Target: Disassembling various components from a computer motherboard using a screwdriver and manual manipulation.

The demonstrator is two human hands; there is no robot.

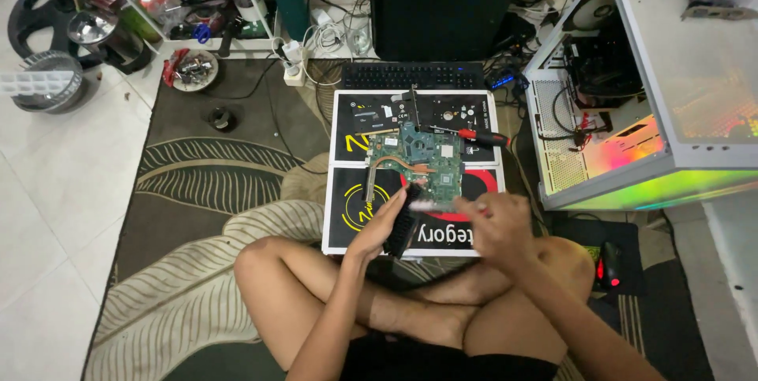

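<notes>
The left hand (377,227) grips a black heatsink (402,223) near the green board (418,161). The blurred right hand (497,221) pinches a pale strip (422,205), fingers curled.

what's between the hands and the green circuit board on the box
Nothing visible. The left hand holds a black finned part just at the near edge of the green circuit board, and the right hand, blurred, is beside it. A red-handled screwdriver lies beyond.

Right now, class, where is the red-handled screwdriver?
In the head view, the screwdriver lies on the black box, right of the circuit board, near the open computer case.
</notes>
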